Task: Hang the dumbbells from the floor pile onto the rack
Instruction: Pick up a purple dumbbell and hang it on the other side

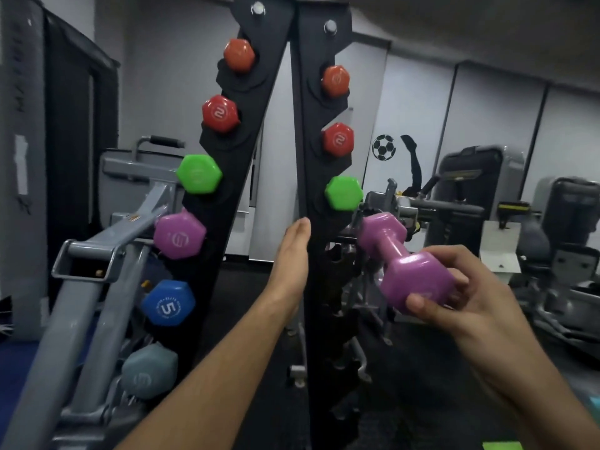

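Now right hand [467, 297] grasps purple dumbbell [406, 261] just right of rack [311, 177]; left hand [290, 254] flat, fingers straight, against rack.

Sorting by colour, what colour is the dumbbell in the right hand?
Purple hex dumbbell; head view.

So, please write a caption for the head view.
Right hand holds a purple dumbbell beside the rack; left hand touches the rack.

Purple dumbbell [407, 264] in right hand [464, 297] beside rack [311, 177]
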Action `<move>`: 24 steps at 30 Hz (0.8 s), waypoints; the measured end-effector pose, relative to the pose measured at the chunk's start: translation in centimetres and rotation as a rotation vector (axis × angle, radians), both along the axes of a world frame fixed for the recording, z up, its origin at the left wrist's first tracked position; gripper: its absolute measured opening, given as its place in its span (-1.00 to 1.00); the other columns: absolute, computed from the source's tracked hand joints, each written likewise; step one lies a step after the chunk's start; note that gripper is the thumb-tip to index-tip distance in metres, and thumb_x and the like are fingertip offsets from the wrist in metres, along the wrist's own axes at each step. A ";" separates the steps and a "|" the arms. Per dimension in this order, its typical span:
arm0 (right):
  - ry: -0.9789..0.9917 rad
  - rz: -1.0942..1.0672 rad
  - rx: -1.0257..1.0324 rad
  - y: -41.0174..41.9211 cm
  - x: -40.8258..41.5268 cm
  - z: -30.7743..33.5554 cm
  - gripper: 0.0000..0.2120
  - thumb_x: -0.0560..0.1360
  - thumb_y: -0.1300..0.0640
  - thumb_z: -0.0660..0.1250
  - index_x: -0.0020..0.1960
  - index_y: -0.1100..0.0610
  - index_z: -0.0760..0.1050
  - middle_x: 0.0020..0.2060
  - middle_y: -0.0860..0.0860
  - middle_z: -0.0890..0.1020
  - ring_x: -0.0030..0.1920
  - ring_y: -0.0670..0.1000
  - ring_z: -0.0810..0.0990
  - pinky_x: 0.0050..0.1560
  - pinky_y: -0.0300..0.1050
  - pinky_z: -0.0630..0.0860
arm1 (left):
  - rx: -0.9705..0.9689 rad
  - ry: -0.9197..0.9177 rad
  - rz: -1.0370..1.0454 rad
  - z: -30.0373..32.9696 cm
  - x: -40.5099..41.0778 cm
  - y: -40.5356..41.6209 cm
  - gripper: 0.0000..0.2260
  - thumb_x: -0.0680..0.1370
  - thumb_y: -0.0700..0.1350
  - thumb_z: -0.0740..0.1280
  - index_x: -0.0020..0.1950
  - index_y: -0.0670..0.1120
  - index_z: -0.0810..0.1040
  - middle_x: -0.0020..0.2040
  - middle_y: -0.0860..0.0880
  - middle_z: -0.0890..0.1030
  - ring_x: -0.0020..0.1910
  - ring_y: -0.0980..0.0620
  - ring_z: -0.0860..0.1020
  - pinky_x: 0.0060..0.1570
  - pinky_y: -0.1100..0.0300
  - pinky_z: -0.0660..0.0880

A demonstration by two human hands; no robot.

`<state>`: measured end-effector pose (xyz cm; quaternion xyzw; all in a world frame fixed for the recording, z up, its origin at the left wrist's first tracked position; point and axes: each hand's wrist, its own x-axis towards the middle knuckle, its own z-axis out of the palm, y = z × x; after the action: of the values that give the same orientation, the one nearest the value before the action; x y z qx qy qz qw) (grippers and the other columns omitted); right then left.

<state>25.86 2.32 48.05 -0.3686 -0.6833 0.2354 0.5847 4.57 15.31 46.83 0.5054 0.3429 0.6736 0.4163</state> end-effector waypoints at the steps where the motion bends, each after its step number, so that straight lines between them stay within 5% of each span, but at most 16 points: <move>1: -0.001 -0.014 -0.008 0.6 0.1 0.1 -0.53 0.33 0.37 0.56 0.10 -0.06 0.60 -0.06 0.01 0.70 -0.07 0.09 0.71 -0.08 -0.13 0.67 | -0.006 -0.005 -0.011 0.2 0.1 0.1 -0.43 0.64 0.30 0.14 0.61 0.10 0.33 0.55 0.16 0.41 0.53 0.11 0.36 0.59 -0.14 0.21; 7: 0.041 -0.107 -0.037 6.5 0.3 0.6 -0.55 0.38 0.38 0.57 0.11 -0.05 0.60 0.01 0.13 0.67 -0.08 0.13 0.71 -0.20 -0.10 0.66 | -0.027 -0.045 -0.036 0.3 -0.2 0.1 -0.41 0.65 0.31 0.13 0.60 0.05 0.36 0.55 0.10 0.43 0.53 0.08 0.38 0.59 -0.13 0.22; 12: 0.094 -0.062 -0.094 11.3 -1.2 0.7 -0.55 0.38 0.40 0.56 0.14 0.00 0.59 0.07 0.16 0.65 -0.01 0.17 0.71 -0.22 -0.16 0.61 | -0.021 -0.023 -0.017 0.2 -0.2 0.5 -0.19 0.43 0.47 0.17 0.59 0.08 0.38 0.55 0.12 0.43 0.53 0.11 0.38 0.58 -0.12 0.23; 19: 0.189 -0.018 -0.126 14.2 -3.5 1.1 -0.62 0.42 0.42 0.51 0.14 0.10 0.58 0.05 0.14 0.65 0.12 0.27 0.67 0.13 0.25 0.66 | -0.027 0.001 -0.028 -0.3 0.1 0.8 -0.19 0.42 0.51 0.14 0.59 0.14 0.34 0.56 0.13 0.42 0.55 0.09 0.36 0.57 -0.15 0.25; 22: 0.149 -0.020 -0.116 15.0 -4.7 1.0 -0.58 0.41 0.38 0.55 0.21 0.13 0.59 0.06 0.15 0.68 0.12 0.25 0.68 0.17 0.18 0.65 | -0.038 0.018 -0.033 -0.2 0.1 0.6 -0.25 0.49 0.46 0.12 0.61 0.14 0.32 0.58 0.11 0.40 0.56 0.07 0.34 0.56 -0.17 0.26; 24: 0.128 -0.016 -0.124 15.4 -5.3 0.4 -0.56 0.41 0.37 0.55 0.24 0.16 0.58 0.08 0.19 0.69 0.08 0.18 0.70 0.08 -0.03 0.69 | -0.050 0.014 -0.056 -0.1 0.1 0.4 -0.32 0.58 0.41 0.10 0.62 0.11 0.31 0.59 0.08 0.38 0.56 0.05 0.35 0.56 -0.17 0.27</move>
<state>20.54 17.76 48.41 -0.3935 -0.6258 0.2956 0.6051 4.64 15.72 46.71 0.5088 0.3481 0.6495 0.4450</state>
